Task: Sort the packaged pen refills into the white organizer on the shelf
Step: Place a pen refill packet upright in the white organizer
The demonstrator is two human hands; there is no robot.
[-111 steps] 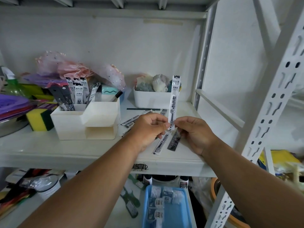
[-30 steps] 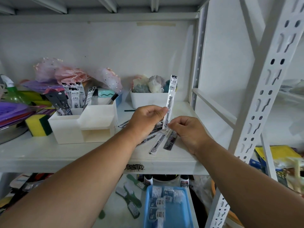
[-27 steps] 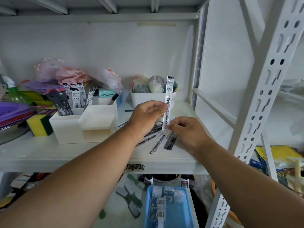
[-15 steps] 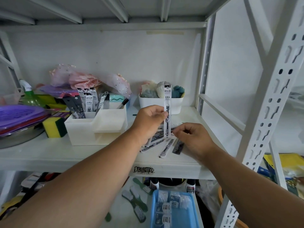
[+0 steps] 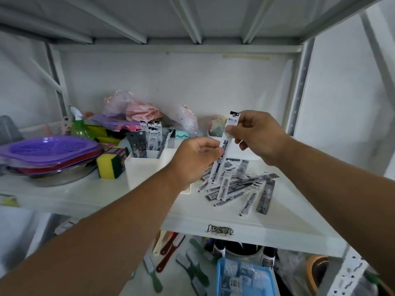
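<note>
- On the lower shelf, under the white organizer [image 5: 147,169], sit a blue tray [image 5: 243,278] and a few brushes [image 5: 192,263].
- A loose pile of refill packets [image 5: 239,184] lies flat on the shelf board [image 5: 235,223], just right of the organizer and nearer its front edge.
- The left hand [image 5: 194,159] pinches the middle of one refill packet [image 5: 224,146], fingers curled round it, in front of the organizer's right end.
- The right hand [image 5: 256,135] pinches the same packet's top end between thumb and fingers; the packet stands nearly upright, above the pile.
- The organizer's back compartment holds several packets upright [image 5: 149,137].
- Left of the organizer rest a yellow sponge [image 5: 111,165] and purple baskets [image 5: 49,150] stacked on a metal bowl.
- Behind it lies pink netting [image 5: 141,110].
</note>
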